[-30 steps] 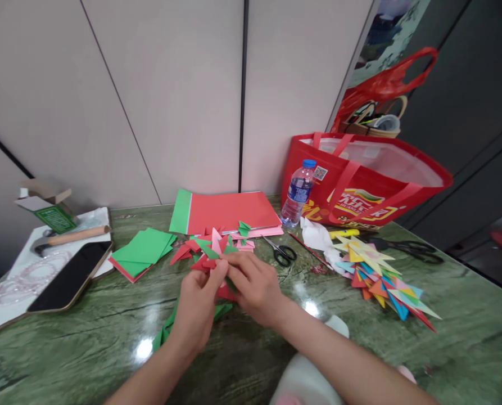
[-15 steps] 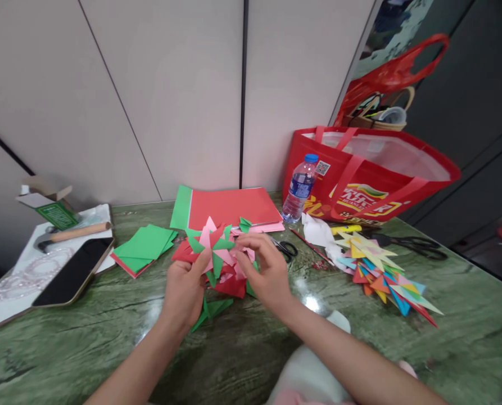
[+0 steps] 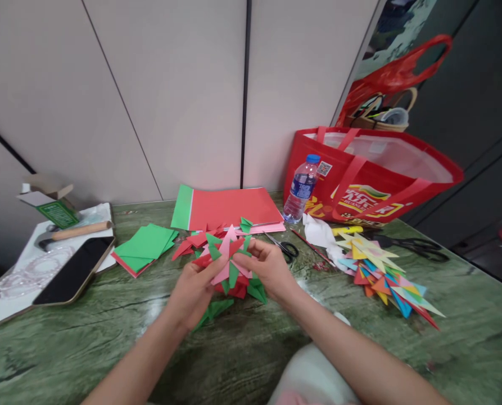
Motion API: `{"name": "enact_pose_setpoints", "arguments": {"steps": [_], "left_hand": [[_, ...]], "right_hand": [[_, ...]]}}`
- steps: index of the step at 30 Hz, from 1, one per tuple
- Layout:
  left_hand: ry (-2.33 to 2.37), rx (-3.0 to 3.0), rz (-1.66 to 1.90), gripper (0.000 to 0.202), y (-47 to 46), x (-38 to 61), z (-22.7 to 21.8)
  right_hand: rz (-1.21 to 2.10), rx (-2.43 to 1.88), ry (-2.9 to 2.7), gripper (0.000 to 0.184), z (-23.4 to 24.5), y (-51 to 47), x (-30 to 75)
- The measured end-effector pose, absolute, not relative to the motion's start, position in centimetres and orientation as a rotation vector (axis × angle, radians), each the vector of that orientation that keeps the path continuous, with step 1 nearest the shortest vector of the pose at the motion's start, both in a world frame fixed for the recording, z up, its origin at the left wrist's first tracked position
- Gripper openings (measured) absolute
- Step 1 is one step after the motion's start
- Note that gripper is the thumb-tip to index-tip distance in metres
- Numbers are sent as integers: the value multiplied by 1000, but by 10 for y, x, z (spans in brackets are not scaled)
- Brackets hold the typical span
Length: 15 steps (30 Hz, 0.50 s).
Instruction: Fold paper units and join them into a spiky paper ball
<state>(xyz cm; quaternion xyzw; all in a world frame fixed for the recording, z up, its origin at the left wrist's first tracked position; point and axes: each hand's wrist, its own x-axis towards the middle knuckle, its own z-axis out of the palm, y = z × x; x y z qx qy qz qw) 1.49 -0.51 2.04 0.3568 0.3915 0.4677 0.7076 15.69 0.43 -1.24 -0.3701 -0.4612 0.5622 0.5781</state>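
Observation:
A spiky folded paper star (image 3: pixel 229 263) of red, green and pink points is held just above the green marble table (image 3: pixel 86 337). My left hand (image 3: pixel 191 292) grips its left side, fingers closed on it. From the right, my right hand (image 3: pixel 267 267) pinches the star near its top. More folded red and green pieces (image 3: pixel 189 246) lie on the table just behind it, and a green folded piece (image 3: pixel 215 309) lies under my left hand.
Green squares (image 3: pixel 145 244) and large red sheets (image 3: pixel 229 208) lie behind. Black scissors (image 3: pixel 284 247), a water bottle (image 3: pixel 301 188), a red bag (image 3: pixel 372 180) and a multicoloured paper star (image 3: pixel 381 278) are to the right. A phone (image 3: pixel 76 270), a hammer (image 3: pixel 71 232) and a box (image 3: pixel 52 205) sit at the left.
Both hands lifted the paper star off the table, turned it, then lowered it slightly. My right hand's grip shifted toward the star's top.

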Motion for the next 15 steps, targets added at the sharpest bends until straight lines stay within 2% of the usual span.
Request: {"name": "enact_pose_setpoints", "arguments": {"steps": [6, 15], "left_hand": [[961, 986, 801, 18, 3, -5, 28], [1241, 1139, 949, 30, 3, 4, 16]], "right_hand": [[1235, -930, -1188, 17, -7, 5, 161], [1141, -1018, -1345, 26, -7, 5, 157]]}}
